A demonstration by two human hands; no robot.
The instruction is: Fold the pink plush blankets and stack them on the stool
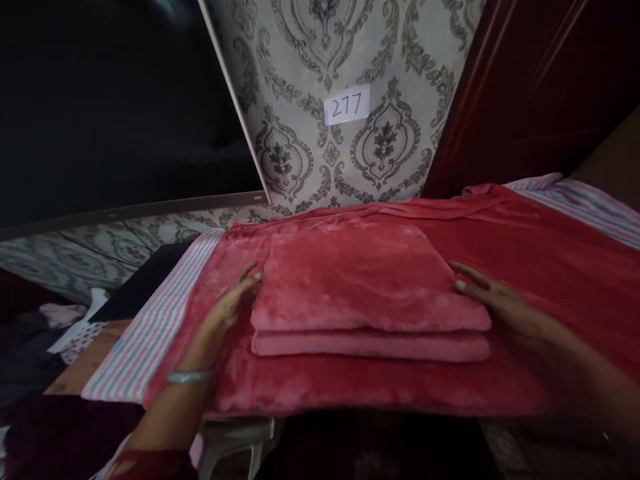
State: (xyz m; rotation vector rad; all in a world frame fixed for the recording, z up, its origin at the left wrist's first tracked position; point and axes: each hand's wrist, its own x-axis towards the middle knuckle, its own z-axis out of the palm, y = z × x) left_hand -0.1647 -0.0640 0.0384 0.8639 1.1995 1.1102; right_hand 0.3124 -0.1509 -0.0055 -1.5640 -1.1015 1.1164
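A folded red plush towel lies in a neat stack on a spread red plush blanket. My left hand rests flat against the stack's left edge, fingers apart, a silver bangle on the wrist. On the other side, my right hand lies flat against the stack's right edge, fingers extended. Neither hand grips anything.
A striped pink-and-white sheet shows under the blanket at left and far right. Behind stands a patterned wall with a paper label "277", a dark screen at left, a red-brown door at right. Clothes lie at lower left.
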